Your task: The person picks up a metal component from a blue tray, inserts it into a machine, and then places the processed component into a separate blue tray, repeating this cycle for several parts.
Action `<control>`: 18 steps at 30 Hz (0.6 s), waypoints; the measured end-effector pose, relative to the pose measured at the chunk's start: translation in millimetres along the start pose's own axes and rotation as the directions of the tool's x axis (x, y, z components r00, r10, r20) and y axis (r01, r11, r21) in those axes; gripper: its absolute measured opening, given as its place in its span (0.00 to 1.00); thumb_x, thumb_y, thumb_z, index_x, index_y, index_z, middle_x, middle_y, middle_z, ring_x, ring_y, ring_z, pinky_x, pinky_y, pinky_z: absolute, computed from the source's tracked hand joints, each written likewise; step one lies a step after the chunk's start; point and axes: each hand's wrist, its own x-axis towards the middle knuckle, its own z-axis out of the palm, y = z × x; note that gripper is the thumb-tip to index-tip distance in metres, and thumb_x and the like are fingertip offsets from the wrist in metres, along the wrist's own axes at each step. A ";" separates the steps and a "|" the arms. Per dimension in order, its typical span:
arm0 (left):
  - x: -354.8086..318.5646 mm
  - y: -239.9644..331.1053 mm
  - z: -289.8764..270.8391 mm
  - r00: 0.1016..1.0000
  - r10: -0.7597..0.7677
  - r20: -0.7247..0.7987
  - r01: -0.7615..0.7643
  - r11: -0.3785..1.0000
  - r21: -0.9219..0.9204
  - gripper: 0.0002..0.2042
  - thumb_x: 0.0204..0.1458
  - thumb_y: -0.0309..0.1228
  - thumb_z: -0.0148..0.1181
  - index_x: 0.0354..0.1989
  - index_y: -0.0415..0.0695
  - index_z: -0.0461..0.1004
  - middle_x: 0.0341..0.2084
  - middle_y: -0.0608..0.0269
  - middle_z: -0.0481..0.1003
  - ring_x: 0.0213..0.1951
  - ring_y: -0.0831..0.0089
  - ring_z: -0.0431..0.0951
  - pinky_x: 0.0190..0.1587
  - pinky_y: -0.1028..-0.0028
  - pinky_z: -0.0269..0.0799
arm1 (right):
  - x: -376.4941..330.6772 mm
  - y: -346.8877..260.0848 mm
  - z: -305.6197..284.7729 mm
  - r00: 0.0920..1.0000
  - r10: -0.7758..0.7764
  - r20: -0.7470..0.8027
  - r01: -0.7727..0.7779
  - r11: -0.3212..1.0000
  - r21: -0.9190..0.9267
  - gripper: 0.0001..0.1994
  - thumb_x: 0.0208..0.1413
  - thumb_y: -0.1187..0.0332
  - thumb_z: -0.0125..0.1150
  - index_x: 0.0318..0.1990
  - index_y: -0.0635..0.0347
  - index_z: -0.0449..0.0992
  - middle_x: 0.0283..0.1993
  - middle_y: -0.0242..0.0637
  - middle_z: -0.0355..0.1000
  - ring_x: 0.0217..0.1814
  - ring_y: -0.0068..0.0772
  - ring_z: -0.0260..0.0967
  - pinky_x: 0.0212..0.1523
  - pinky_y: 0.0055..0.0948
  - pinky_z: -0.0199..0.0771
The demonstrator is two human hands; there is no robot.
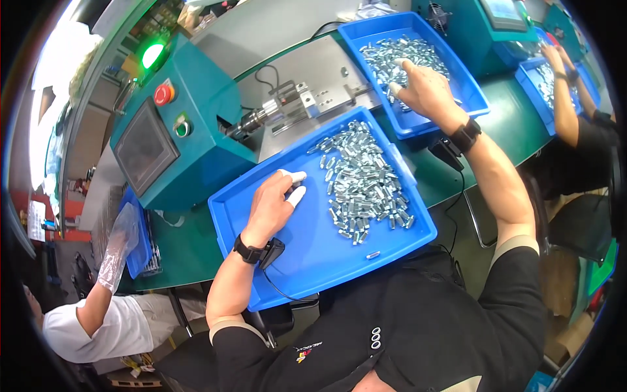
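Observation:
My left hand is over the bare left side of the near blue tray. White covers sit on its thumb and a fingertip, which are slightly apart, and no part shows between them. Small shiny metal cylindrical parts lie heaped in the tray's right half. Over the far blue tray, my right hand has its thumb and forefinger spread, also with white tips. Beneath it lies another heap of metal parts. Both wrists wear black bands with small devices.
A teal machine with a screen, red button and green lamp stands left of a metal clamping fixture. One loose part lies near the near tray's front edge. Co-workers sit at left, with a plastic-gloved hand, and at far right.

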 end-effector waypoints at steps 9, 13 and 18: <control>41.1 24.2 18.0 0.996 0.071 -0.046 -0.063 0.985 0.162 0.12 0.58 0.27 0.71 0.50 0.42 0.83 0.36 0.55 0.78 0.38 0.53 0.80 0.41 0.59 0.75 | -35.2 4.2 -15.1 0.963 0.246 -0.107 -0.196 0.918 0.345 0.18 0.64 0.58 0.72 0.57 0.56 0.83 0.27 0.40 0.78 0.30 0.42 0.77 0.34 0.41 0.75; 57.0 23.7 30.4 0.992 0.108 -0.064 -0.088 0.962 0.257 0.09 0.58 0.27 0.71 0.46 0.42 0.83 0.36 0.54 0.77 0.39 0.50 0.79 0.41 0.57 0.75 | -40.7 5.1 -10.7 0.947 0.242 -0.213 -0.147 0.912 0.383 0.16 0.64 0.60 0.72 0.55 0.56 0.85 0.26 0.39 0.77 0.27 0.39 0.76 0.32 0.39 0.74; 51.1 16.7 42.4 0.972 0.171 -0.164 -0.123 0.956 0.267 0.08 0.56 0.25 0.71 0.43 0.42 0.83 0.37 0.53 0.78 0.40 0.50 0.80 0.43 0.57 0.76 | -46.1 11.1 -5.6 0.944 0.186 -0.273 -0.076 0.927 0.367 0.15 0.63 0.62 0.72 0.55 0.56 0.85 0.27 0.39 0.77 0.27 0.39 0.75 0.32 0.38 0.74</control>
